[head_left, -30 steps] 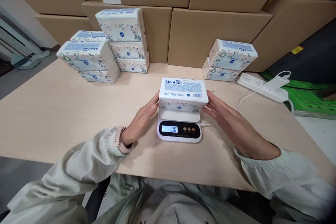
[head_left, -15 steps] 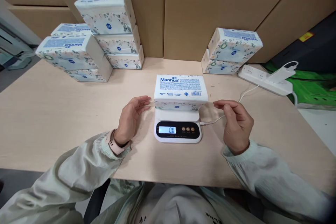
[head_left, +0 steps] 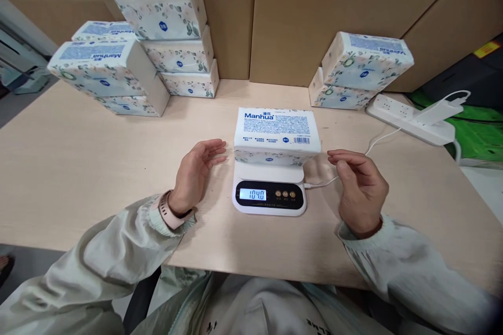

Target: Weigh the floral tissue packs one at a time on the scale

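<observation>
A white and blue tissue pack [head_left: 277, 133] marked Manhua rests on top of a white digital scale [head_left: 269, 208]. The lit display [head_left: 252, 194] appears to read 104.0. My left hand [head_left: 198, 175], with a pink watch band on the wrist, is held beside the pack's left end, fingers stretched out and not touching it. On the other side, my right hand [head_left: 359, 188] hovers a little apart from the pack's right end. Its fingers are loosely curved with nothing visible in them, and the thumb stands apart from them.
Stacked tissue packs stand at the back left [head_left: 168, 15], and a smaller stack [head_left: 363, 70] at the back right. A white power strip [head_left: 411, 118] lies near the right edge, and a white cable [head_left: 322, 184] runs to the scale. Cardboard boxes [head_left: 338, 21] line the back.
The scale's display has gone from 0.0 to 104.0. Both hands stay beside the pack in nearly the same pose, and the view has shifted slightly.
</observation>
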Available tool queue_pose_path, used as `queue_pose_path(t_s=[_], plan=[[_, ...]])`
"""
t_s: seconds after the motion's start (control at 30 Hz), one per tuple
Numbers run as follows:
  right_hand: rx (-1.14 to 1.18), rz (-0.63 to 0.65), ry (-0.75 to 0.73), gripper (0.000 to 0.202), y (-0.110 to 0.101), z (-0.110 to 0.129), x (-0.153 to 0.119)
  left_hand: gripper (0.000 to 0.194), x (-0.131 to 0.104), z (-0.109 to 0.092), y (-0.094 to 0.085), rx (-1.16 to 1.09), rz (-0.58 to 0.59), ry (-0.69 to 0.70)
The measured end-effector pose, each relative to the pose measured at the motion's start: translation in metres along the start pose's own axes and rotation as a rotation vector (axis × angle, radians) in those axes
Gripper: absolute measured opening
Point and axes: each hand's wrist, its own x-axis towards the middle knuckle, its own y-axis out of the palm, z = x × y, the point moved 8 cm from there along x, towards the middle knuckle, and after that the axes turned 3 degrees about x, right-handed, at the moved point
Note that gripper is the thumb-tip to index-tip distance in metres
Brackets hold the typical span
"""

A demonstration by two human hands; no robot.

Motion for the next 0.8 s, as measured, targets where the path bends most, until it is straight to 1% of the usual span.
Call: queue_pose_path(t_s=[0.07,0.17,0.37,0.47,0.6,0.8], plan=[[0.015,-0.015,0.034,0.012,-0.001,-0.005,0.0,0.051,0.0,0.001,0.0,-0.002,-0.009,-0.009],[0.005,-0.026,0.067,0.014,-0.002,-0.009,-0.001,0.048,0.001,0.001,-0.001,0.009,-0.02,-0.016],[-0.028,-0.008,-0.015,0.021,0.002,0.002,0.001,0.047,0.002,0.001,-0.001,-0.013,-0.008,-0.038],[-0.011,0.017,-0.017,0.021,0.002,0.001,0.0,0.05,0.001,0.001,0.0,-0.022,-0.001,-0.05],[0.0,0.037,-0.044,0.023,0.001,0.0,-0.001,0.056,0.0,-0.004,0.001,-0.023,-0.008,-0.031],[-0.007,0.037,-0.051,0.018,0.002,0.0,-0.002,0.052,0.0,-0.004,0.003,-0.042,-0.012,-0.049]])
